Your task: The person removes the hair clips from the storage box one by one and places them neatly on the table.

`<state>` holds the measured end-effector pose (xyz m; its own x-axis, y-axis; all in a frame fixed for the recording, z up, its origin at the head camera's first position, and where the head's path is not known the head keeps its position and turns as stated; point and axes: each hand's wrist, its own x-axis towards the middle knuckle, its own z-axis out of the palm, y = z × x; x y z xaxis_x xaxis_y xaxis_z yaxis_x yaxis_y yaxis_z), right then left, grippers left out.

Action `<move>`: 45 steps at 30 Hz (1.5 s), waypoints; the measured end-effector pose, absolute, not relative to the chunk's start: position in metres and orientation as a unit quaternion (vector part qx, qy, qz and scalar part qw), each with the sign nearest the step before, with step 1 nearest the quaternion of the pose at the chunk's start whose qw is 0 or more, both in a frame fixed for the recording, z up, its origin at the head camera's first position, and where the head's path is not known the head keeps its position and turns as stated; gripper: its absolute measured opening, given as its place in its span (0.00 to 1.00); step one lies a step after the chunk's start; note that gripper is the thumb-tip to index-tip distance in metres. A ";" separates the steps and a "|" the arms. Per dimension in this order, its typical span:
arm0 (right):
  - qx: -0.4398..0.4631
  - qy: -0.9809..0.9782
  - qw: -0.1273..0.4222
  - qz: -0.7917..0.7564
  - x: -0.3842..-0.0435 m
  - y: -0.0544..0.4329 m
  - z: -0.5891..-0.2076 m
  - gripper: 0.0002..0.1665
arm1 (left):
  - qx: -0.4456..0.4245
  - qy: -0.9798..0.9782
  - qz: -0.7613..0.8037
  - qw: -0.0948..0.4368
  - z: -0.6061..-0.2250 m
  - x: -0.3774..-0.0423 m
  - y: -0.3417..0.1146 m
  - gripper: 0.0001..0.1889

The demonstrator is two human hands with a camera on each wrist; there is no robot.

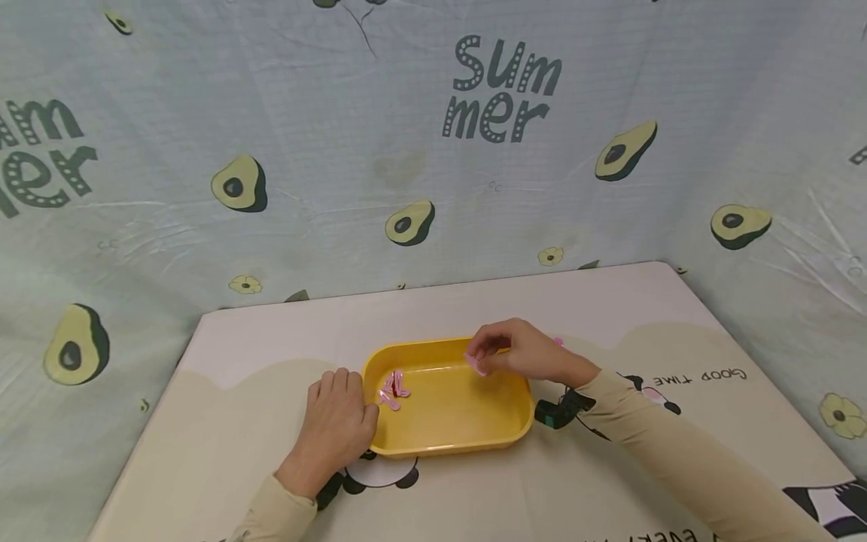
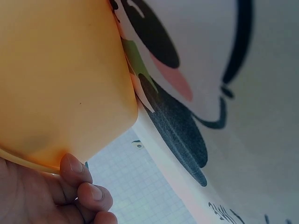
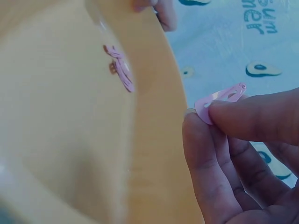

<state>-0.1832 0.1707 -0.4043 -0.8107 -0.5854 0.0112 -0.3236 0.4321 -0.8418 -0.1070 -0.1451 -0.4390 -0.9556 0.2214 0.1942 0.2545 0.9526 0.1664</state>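
A yellow tray rests on the table, and several pink snap hair clips lie at its left end. My left hand grips the tray's left rim; in the left wrist view its fingertips curl at the tray's edge. Over the right part of the tray, my right hand pinches one pink snap hair clip between thumb and fingers. The right wrist view shows that clip above the tray's rim, with the other clips inside the tray beyond it.
A bit of pink shows on the table just behind my right wrist. The table's printed cover runs back to a hanging cloth printed with avocados, which also closes off both sides.
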 end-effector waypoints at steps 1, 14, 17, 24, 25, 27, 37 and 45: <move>-0.268 0.833 0.140 -0.463 -0.183 0.173 -0.404 0.10 | -0.122 -0.984 -0.095 0.088 -0.439 -0.107 -0.145 0.08; -0.197 0.836 0.120 -0.497 -0.180 0.194 -0.404 0.09 | -0.123 -0.985 -0.088 0.086 -0.436 -0.106 -0.145 0.08; -0.184 0.841 0.115 -0.496 -0.179 0.201 -0.405 0.09 | -0.126 -0.984 -0.090 0.088 -0.437 -0.107 -0.145 0.08; -0.155 0.839 0.107 -0.511 -0.180 0.213 -0.412 0.09 | -0.127 -0.983 -0.088 0.097 -0.438 -0.106 -0.145 0.08; -0.150 0.837 0.107 -0.515 -0.180 0.215 -0.413 0.10 | -0.127 -0.983 -0.087 0.097 -0.438 -0.106 -0.145 0.08; -0.141 0.833 0.107 -0.524 -0.178 0.217 -0.415 0.11 | -0.127 -0.983 -0.087 0.096 -0.438 -0.106 -0.145 0.08; -0.096 0.841 0.090 -0.525 -0.174 0.228 -0.420 0.13 | -0.125 -0.984 -0.087 0.091 -0.437 -0.106 -0.146 0.08; -0.084 0.837 0.083 -0.535 -0.171 0.238 -0.425 0.14 | -0.123 -0.985 -0.088 0.086 -0.437 -0.106 -0.143 0.08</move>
